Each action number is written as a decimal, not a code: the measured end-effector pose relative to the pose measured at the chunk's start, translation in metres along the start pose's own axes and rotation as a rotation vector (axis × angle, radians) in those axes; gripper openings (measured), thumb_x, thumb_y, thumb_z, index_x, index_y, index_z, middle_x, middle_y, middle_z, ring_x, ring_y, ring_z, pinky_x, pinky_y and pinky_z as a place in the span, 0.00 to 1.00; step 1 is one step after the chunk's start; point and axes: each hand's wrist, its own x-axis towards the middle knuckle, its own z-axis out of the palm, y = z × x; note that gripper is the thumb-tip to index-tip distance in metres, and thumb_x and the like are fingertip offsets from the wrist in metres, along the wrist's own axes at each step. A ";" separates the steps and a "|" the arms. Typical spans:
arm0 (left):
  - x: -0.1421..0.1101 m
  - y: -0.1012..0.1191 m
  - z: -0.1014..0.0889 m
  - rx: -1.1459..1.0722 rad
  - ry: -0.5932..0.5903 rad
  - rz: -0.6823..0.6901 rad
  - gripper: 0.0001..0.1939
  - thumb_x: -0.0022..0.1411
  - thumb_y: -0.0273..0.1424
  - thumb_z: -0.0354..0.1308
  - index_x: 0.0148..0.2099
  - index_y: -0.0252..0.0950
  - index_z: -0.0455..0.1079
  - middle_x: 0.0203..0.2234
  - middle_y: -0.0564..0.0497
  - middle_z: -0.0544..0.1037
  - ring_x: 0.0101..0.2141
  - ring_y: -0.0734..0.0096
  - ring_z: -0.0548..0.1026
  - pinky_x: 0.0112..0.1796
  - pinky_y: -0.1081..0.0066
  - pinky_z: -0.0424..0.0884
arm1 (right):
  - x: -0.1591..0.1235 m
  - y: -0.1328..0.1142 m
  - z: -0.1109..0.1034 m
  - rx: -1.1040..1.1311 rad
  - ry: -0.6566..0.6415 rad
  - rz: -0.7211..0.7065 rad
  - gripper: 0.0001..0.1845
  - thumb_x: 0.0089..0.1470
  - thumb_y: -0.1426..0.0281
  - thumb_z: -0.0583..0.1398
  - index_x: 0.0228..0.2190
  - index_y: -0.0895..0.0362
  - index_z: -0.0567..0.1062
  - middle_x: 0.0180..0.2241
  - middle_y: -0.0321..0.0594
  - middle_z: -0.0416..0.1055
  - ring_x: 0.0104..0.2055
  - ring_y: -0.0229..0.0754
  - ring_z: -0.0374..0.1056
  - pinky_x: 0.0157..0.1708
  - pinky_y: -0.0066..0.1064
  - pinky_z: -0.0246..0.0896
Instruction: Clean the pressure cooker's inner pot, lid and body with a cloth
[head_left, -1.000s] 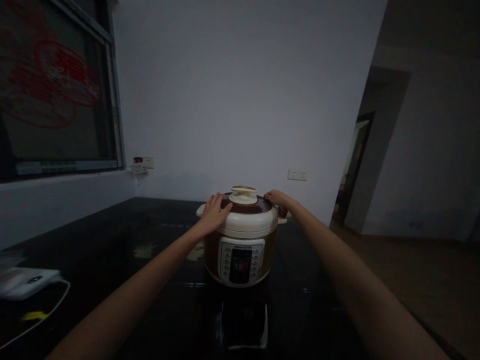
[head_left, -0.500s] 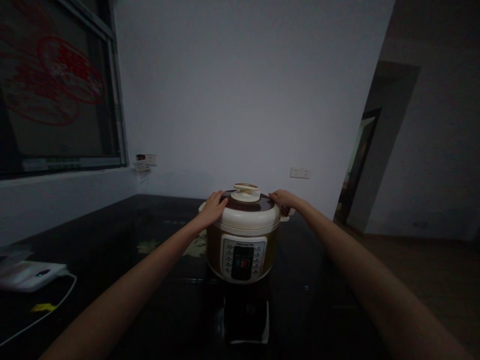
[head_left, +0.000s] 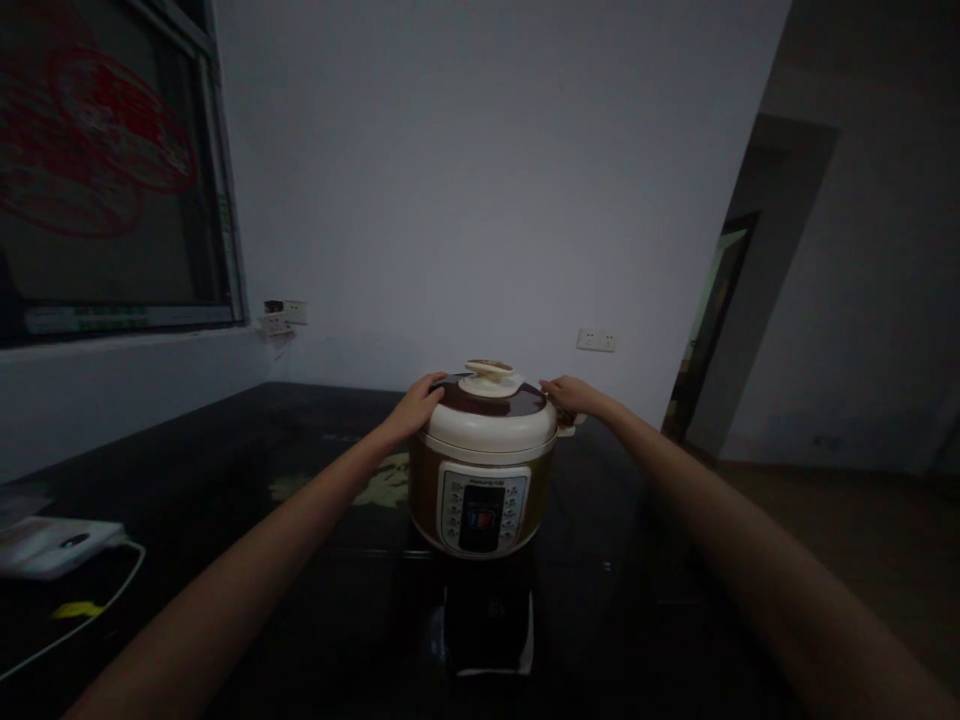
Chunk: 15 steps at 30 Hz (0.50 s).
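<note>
An electric pressure cooker with a cream rim, a brown lid top and a front control panel stands upright on a dark, glossy table. On top of the lid is a cream handle. My left hand grips the cooker's left side, with its fingertips at the lid's edge. At the right, my right hand closes round the lid's edge just above the side handle. Parts of the fingers on both sides are hidden.
In front of the cooker lies a dark, square-looking object with a pale edge. A white device with a cable and a yellow scrap are at the left. Behind stands a wall with sockets.
My left hand has shifted slightly outward, leftward along the lid's edge. My right hand stays at the right side. The whole view has moved a little.
</note>
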 end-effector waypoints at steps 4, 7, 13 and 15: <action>0.003 -0.003 -0.004 -0.044 -0.058 0.008 0.24 0.60 0.31 0.46 0.58 0.33 0.65 0.56 0.42 0.71 0.56 0.60 0.67 0.56 0.60 0.61 | -0.009 0.002 -0.003 0.045 -0.059 0.023 0.15 0.60 0.61 0.57 0.45 0.58 0.72 0.45 0.42 0.71 0.42 0.41 0.70 0.42 0.39 0.68; 0.006 -0.005 -0.009 -0.058 -0.106 0.025 0.23 0.60 0.31 0.46 0.56 0.34 0.67 0.55 0.43 0.72 0.55 0.61 0.68 0.55 0.61 0.62 | -0.014 0.002 -0.004 0.075 -0.063 0.015 0.15 0.60 0.61 0.57 0.44 0.58 0.72 0.45 0.42 0.71 0.42 0.41 0.70 0.42 0.39 0.68; 0.007 -0.006 -0.017 -0.055 -0.168 0.056 0.21 0.61 0.34 0.47 0.54 0.36 0.69 0.54 0.46 0.73 0.55 0.64 0.68 0.57 0.65 0.60 | -0.019 0.001 -0.001 0.144 -0.058 -0.023 0.17 0.60 0.58 0.56 0.40 0.60 0.73 0.39 0.39 0.72 0.37 0.40 0.70 0.39 0.37 0.68; 0.006 -0.005 -0.016 -0.050 -0.147 0.048 0.21 0.61 0.34 0.47 0.54 0.36 0.69 0.54 0.45 0.73 0.55 0.65 0.68 0.57 0.65 0.59 | -0.021 0.002 0.000 0.166 -0.046 -0.045 0.19 0.61 0.56 0.54 0.38 0.60 0.73 0.36 0.39 0.73 0.35 0.39 0.70 0.38 0.36 0.67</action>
